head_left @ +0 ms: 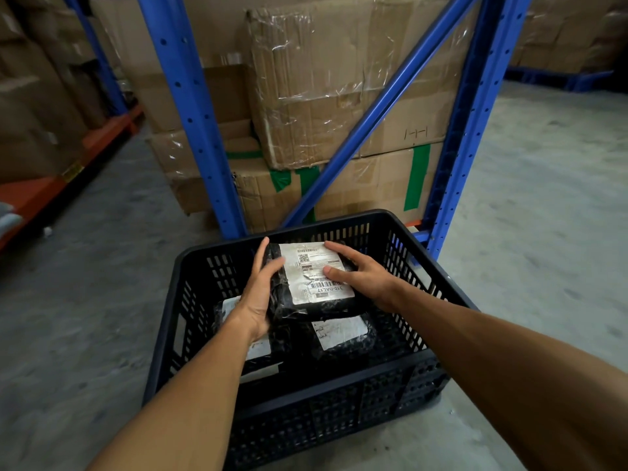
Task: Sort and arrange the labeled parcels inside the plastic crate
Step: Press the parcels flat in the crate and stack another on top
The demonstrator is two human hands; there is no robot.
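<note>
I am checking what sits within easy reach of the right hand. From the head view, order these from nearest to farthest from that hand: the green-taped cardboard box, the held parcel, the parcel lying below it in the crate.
From the right hand:
1. Held parcel, gripped, at its left.
2. Lower parcel, just beneath in the crate.
3. Green-taped cardboard box, beyond the crate, behind the blue rack.

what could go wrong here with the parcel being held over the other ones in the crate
The black plastic-wrapped parcel with the white label is gripped only at its sides by the left hand and right hand; the slick wrap might slip. Set down flat, it would probably cover the label of the smaller black parcel below in the black slotted plastic crate.
</note>
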